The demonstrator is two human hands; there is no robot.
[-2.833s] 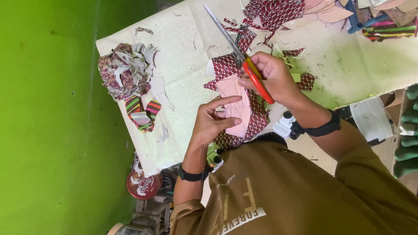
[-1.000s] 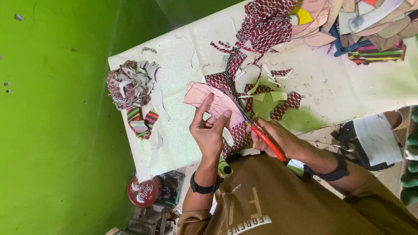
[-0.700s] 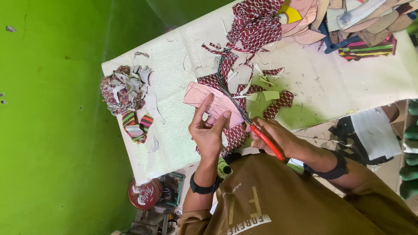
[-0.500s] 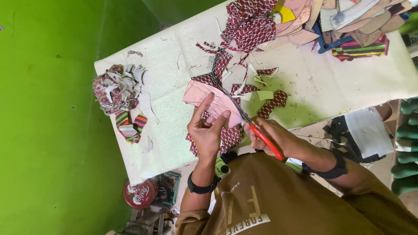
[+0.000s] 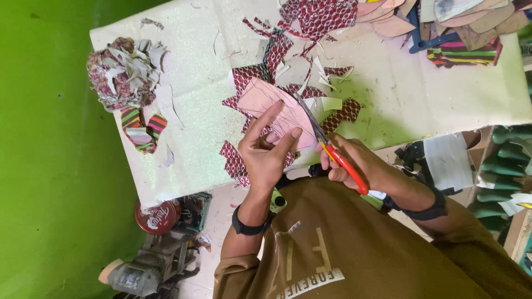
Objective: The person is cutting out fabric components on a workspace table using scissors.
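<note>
My left hand (image 5: 267, 150) holds a pink pattern piece (image 5: 266, 102) flat against red patterned fabric (image 5: 244, 83), fingers spread over it. In my right hand (image 5: 354, 163) are red-handled scissors (image 5: 327, 145), blades pointing up along the pink piece's right edge. Both hands work just above the near edge of the white table (image 5: 194, 127). Small fabric offcuts (image 5: 332, 102) lie just beyond the blades.
A heap of fabric scraps (image 5: 122, 72) and striped pieces (image 5: 141, 128) sit at the table's left. More red fabric (image 5: 321, 16) and stacked cut shapes (image 5: 460, 22) lie at the far side. A round red tin (image 5: 158, 217) and a machine (image 5: 144, 271) are on the floor. Green wall at left.
The scissors came down from high over the table to the pink piece's edge. My left hand keeps hold of the piece. The view has drifted slightly.
</note>
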